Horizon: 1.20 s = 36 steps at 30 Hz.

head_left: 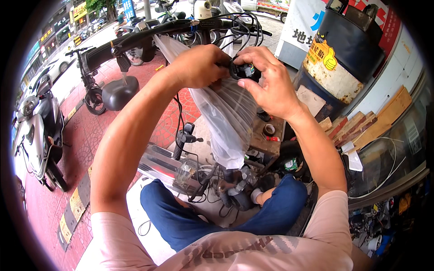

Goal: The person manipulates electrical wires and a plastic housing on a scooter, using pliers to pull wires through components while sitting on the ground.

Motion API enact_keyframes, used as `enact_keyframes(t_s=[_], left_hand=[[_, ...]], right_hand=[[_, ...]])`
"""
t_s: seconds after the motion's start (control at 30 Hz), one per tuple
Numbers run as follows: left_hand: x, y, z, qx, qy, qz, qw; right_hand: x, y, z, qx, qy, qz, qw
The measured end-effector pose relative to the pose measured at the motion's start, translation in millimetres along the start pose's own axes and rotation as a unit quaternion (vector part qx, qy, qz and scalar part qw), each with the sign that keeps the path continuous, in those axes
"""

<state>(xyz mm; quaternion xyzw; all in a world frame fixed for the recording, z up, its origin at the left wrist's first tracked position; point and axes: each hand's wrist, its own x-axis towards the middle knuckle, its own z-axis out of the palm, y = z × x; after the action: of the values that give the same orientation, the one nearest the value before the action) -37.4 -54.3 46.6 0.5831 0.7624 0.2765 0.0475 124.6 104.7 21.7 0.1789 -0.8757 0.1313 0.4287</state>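
Observation:
My right hand [274,86] pinches a small round black device [244,70] with a greenish label or display, thumb below and fingers on top. Beside it, my left hand [201,65] is closed with its fingers curled. What those fingers hold, if anything, is hidden. Just beyond both hands runs a black handlebar [156,35], with several black cables [253,28] looping at its right end. A translucent white plastic bag [226,122] hangs beneath my hands, its top passing behind my left hand.
Below right, a small wooden table [266,143] bears a roll of tape [269,130]. A large rusty drum [339,58] and wood planks [361,124] stand at the right. Tools and parts [235,187] lie between my legs. Parked scooters [43,131] line the left.

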Motion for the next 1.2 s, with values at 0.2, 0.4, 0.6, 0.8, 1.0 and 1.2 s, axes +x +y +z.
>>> enact_keyframes(t_s=[0.2,0.4,0.6,0.8,1.0,1.2], left_hand=[[3.3,-10.2,11.3,-0.046,0.035,0.038,0.998],[-2.7,-5.4,9.5,-0.233,0.013,0.012,0.972],[-4.5,-2.4,5.0,-0.259,-0.012,-0.011,0.966],[-2.0,-10.2,19.6,-0.196,0.079,0.063,0.975],[-8.6,-3.6,29.7,0.070,0.173,0.073,0.980],[-9.7,-2.5,31.5,0.058,0.188,0.063,0.978]], right_hand=[[-1.1,-2.2,5.1,0.001,0.021,0.010,1.000],[4.4,2.0,-8.0,0.052,0.026,0.044,0.997],[8.2,1.4,-14.2,-0.032,-0.012,-0.021,0.999],[9.5,15.5,-2.9,0.005,0.071,-0.022,0.997],[2.3,27.3,14.3,0.032,0.110,0.017,0.993],[5.3,21.2,17.9,0.006,0.119,0.009,0.993]])
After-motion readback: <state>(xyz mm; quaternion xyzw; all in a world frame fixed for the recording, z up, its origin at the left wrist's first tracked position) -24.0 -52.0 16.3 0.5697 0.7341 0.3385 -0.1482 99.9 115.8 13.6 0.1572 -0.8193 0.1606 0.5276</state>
